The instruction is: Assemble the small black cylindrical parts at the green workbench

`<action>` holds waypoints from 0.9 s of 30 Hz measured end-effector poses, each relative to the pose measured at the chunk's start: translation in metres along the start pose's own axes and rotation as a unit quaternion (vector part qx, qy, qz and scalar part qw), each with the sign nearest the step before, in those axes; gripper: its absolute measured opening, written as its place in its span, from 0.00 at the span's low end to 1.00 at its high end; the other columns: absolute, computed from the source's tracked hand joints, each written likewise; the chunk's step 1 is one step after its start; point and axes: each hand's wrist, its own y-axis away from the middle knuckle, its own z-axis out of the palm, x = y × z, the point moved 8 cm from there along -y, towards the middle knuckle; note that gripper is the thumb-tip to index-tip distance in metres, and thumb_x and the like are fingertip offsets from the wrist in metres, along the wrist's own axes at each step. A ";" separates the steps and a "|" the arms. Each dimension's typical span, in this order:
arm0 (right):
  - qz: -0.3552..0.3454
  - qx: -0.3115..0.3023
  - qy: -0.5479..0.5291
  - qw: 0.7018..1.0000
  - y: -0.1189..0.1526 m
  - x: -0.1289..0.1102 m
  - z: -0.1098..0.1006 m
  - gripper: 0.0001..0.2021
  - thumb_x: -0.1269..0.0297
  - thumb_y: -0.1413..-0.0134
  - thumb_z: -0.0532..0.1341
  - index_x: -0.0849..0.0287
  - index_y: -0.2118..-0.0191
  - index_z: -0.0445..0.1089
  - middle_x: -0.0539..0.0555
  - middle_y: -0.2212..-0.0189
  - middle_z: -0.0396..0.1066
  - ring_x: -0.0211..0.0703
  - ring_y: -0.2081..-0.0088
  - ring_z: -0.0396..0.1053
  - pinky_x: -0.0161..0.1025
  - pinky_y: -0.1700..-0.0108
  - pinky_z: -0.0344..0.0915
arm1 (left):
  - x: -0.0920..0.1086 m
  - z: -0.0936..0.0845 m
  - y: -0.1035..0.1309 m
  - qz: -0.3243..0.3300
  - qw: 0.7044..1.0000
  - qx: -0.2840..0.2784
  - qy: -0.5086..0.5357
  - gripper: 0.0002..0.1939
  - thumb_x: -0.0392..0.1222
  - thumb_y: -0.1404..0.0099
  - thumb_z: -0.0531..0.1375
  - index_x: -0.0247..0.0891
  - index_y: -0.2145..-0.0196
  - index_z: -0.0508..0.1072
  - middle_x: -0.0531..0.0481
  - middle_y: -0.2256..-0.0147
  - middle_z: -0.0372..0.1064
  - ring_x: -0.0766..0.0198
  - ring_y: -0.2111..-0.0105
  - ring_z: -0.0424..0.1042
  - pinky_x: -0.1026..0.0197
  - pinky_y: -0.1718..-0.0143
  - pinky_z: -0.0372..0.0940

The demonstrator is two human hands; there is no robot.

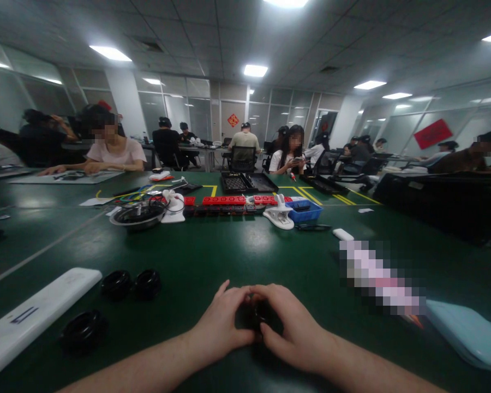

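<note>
Nearest to me, I have my left hand (221, 322) and my right hand (292, 322) brought together over the tabletop (245, 256), their fingertips meeting at the top. The right is curled closed round a dark ring-shaped piece (262, 312), thumb on the near side. The left arches toward the same piece, fingers bent and thumb reaching across; it is dark between the palms, so I can't tell whether that hand grips it too.

Off to the left lie three black rings (83, 329), one nearer me and two side by side farther off, with a long white device (36, 322) beyond them at the left edge. On my right I see a light blue case (468, 333), a pixelated pinkish item (380, 278) and a small white box (343, 234).

Farther out sit a metal bowl (135, 218), rows of red and black blocks (229, 201), a white clip (279, 213) beside a blue basket (309, 213), and an open black case (247, 183). Behind those, several people sit at work, one in a pink top (117, 150).
</note>
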 end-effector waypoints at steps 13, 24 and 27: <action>0.015 0.025 -0.012 1.000 0.001 0.006 -0.002 0.24 0.74 0.57 0.58 0.58 0.51 0.57 0.54 0.61 0.66 0.44 0.61 0.64 0.42 0.57 0.62 | 0.000 -0.001 -0.001 -0.008 1.000 0.001 0.016 0.33 0.39 0.53 0.63 0.42 0.48 0.58 0.53 0.64 0.69 0.56 0.59 0.67 0.41 0.44 0.37; 0.058 0.017 0.009 0.998 0.000 0.010 -0.003 0.22 0.72 0.59 0.60 0.61 0.53 0.60 0.56 0.63 0.66 0.47 0.62 0.63 0.46 0.59 0.62 | -0.001 0.000 -0.001 -0.009 1.000 -0.004 0.021 0.34 0.43 0.52 0.64 0.42 0.48 0.58 0.51 0.63 0.69 0.55 0.59 0.67 0.40 0.44 0.37; 0.074 0.024 0.004 0.997 0.001 0.016 -0.002 0.21 0.71 0.56 0.61 0.60 0.53 0.60 0.55 0.63 0.67 0.46 0.62 0.64 0.44 0.59 0.63 | -0.002 0.001 -0.001 -0.009 1.000 0.000 0.015 0.33 0.42 0.51 0.63 0.43 0.47 0.58 0.52 0.64 0.68 0.56 0.60 0.68 0.41 0.44 0.37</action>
